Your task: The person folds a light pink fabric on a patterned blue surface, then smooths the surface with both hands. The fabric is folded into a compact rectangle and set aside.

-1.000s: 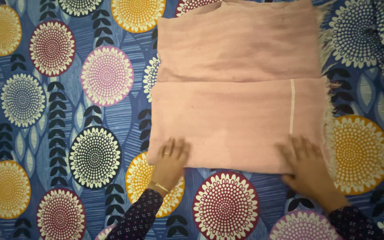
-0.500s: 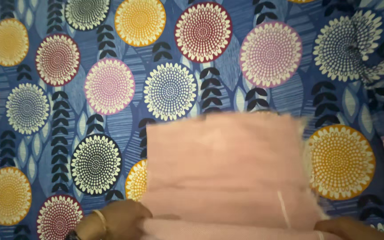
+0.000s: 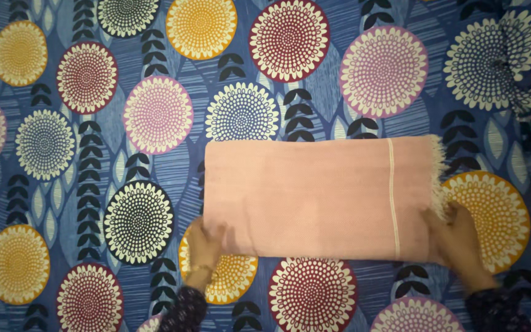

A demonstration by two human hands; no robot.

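Observation:
A pink cloth point(image 3: 321, 197) lies folded into a flat rectangle on a blue bedsheet with round flower prints point(image 3: 93, 154). A thin white stripe and a white fringe run down the cloth's right end. My left hand point(image 3: 206, 245) is at the cloth's lower left corner, fingers curled on the edge and slightly blurred. At the lower right corner, by the fringe, my right hand point(image 3: 457, 241) grips the end. Both wrists wear dark dotted sleeves.
The patterned bedsheet fills the whole view. It is rumpled into folds at the top right point(image 3: 523, 74). Nothing else lies on it around the cloth.
The cloth's far half was lifted and brought over toward me, so it is now half as deep. My hands moved from pressing its near edge to holding its lower corners.

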